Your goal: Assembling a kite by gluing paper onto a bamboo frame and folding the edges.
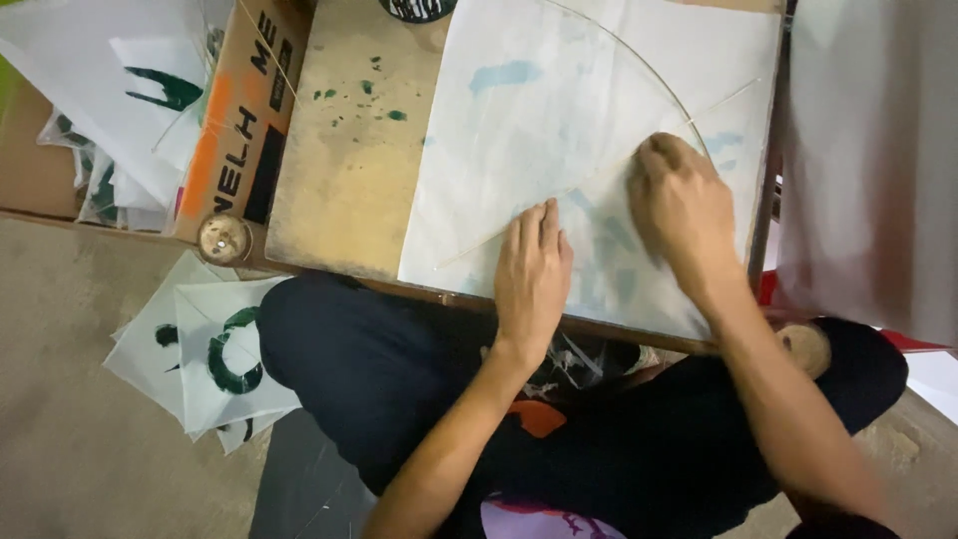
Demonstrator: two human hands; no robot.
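A white paper sheet (pixel 519 120) with faint blue smudges lies on a low wooden board (pixel 339 170). A thin straight stick (pixel 469 252) runs diagonally across the sheet, and a thin bowed stick (pixel 639 62) arcs over its upper part. My left hand (pixel 532 271) lies flat, fingers together, pressing the paper beside the straight stick. My right hand (pixel 681 210) rests with curled fingers on the paper where the two sticks meet, pressing down there. Neither hand lifts anything.
A cardboard box (pixel 244 120) with white sheets bearing green marks stands at the left. A small spool (pixel 224 238) sits at the box's corner. More printed white sheets (pixel 215 349) lie on the floor by my crossed legs. White fabric (pixel 878 150) hangs at the right.
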